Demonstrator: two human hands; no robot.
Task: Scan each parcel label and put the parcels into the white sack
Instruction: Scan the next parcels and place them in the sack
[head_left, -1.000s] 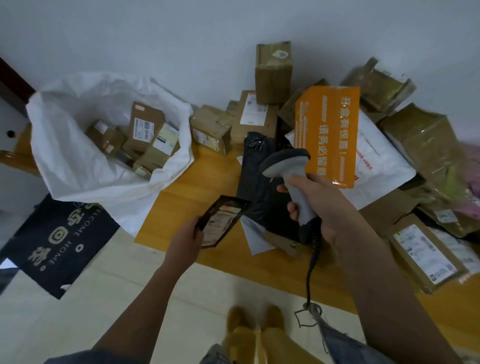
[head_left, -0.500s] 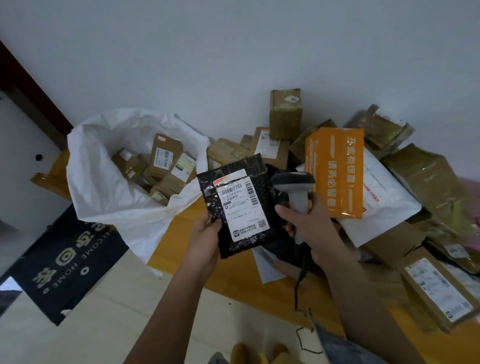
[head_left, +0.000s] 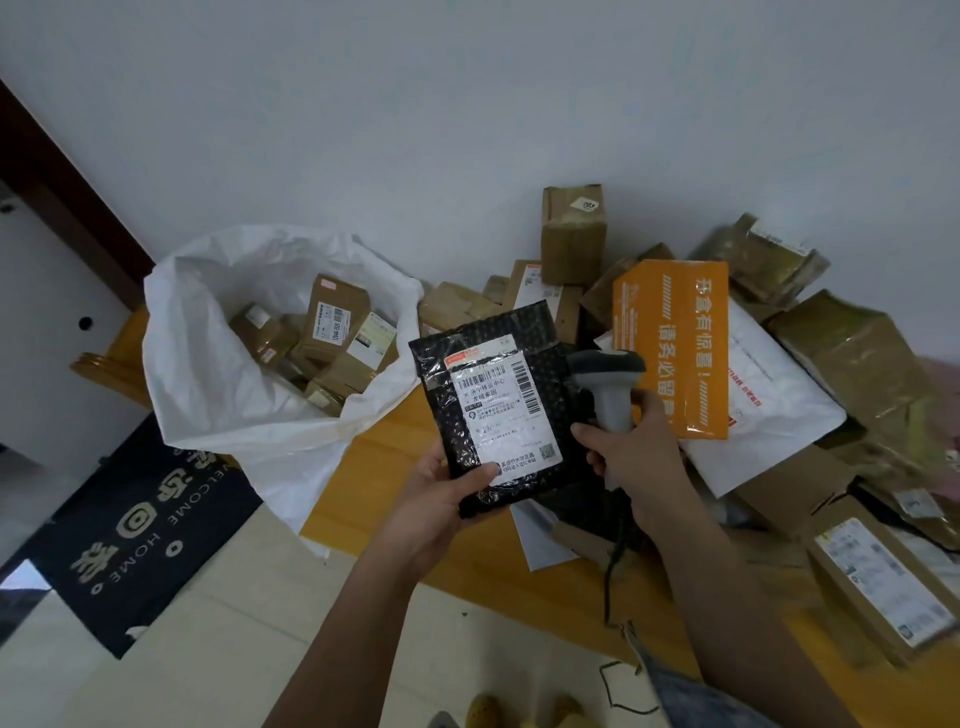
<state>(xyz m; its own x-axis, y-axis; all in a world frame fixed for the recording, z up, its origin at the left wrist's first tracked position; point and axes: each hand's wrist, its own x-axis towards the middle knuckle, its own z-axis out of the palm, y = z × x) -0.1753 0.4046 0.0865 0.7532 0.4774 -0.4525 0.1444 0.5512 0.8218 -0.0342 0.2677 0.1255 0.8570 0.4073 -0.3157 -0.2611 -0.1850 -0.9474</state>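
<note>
We are holding black parcel (head_left: 493, 405) upright in left hand (head_left: 441, 493), thumb clamping lower edge, label facing us. Right hand (head_left: 631, 449) is gripping scanner (head_left: 610, 384) just right of label. White sack (head_left: 218, 374) is lying open to left, nearer left hand.

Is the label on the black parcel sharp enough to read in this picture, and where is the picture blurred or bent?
Head view: the white label on the black parcel is fairly sharp, barcodes clear, small print soft; the brown boxes at the right edge are smeared; the wide lens bends the dark door frame; light is dim and even, with little glare.
</note>
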